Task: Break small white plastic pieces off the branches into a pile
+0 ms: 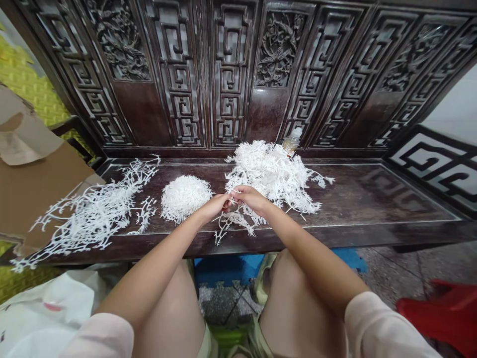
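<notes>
My left hand (219, 205) and my right hand (249, 196) meet above the dark wooden bench, their fingers pinched together on a white branched plastic sprig (240, 218) that hangs toward the bench's front edge. Just behind and to the right lies a large tangled heap of white sprigs (276, 174). A compact round pile of small white pieces (185, 196) sits left of my left hand. Farther left, bare white branching stems (99, 214) are spread out, with a smaller stem cluster (144, 215) beside them.
The bench (357, 199) has a carved lattice back (270, 114). A clear bottle (292, 140) stands behind the large heap. Cardboard (40, 194) lies at the left, above a white bag (55, 308). A red plastic stool (443, 313) is at the lower right.
</notes>
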{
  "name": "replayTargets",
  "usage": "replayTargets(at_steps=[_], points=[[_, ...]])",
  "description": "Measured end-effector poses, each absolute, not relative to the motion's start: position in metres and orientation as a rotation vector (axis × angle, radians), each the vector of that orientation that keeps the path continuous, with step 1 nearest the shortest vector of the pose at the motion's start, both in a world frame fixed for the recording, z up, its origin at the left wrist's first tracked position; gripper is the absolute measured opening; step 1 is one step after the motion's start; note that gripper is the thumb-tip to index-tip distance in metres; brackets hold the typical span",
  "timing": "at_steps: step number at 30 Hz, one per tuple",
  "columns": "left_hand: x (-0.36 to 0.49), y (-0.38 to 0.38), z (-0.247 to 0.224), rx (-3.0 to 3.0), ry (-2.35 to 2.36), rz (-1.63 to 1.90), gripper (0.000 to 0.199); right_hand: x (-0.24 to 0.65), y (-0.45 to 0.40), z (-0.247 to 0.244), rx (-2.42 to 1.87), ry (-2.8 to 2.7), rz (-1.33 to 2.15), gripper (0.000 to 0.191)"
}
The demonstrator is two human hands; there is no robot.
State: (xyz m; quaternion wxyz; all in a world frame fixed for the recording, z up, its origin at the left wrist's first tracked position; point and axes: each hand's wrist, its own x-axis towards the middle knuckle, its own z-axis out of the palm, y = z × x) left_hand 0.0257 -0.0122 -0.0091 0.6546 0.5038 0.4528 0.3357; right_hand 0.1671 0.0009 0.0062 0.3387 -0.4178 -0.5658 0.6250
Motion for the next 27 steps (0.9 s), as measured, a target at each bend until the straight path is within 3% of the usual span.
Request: replayTargets(at_steps=[14, 22, 27], points=[[0.048, -0.015, -0.002, 0.979, 1.059, 1.036, 0.017, 0.158, 0.006, 0.014, -1.199, -0.991, 1.707, 0.009], [0.03, -0.041, 0.019, 1.104, 0.905, 1.147, 0.019, 0.235, 0.049, 0.003, -1.441, -0.742, 1.189, 0.014], [0.019, -0.026, 0.02, 0.691, 0.863, 1.059, 0.015, 0.23, 0.039, -0.002, -1.311, -0.984, 1.534, 0.007]])
